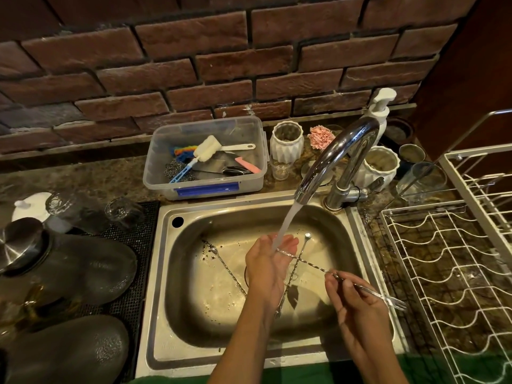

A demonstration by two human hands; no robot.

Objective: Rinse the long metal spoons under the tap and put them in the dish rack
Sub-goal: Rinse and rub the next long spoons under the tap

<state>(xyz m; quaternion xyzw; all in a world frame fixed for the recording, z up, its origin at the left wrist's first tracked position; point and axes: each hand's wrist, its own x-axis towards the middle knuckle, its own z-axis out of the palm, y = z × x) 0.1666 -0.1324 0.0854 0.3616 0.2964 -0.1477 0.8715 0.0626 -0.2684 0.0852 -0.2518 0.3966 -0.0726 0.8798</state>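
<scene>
While water runs from the curved chrome tap (336, 159) into the stainless steel sink (249, 273), the right hand (357, 303) pinches a long twisted metal spoon (332, 275) near its forked end, the grip pressed on the stem. Its far end lies across the left hand (268, 267), whose fingers are spread flat under the stream. Two more long twisted metal spoons (230, 273) lie in the sink. Just right of the sink, on the counter, stands the white wire dish rack (454, 273).
</scene>
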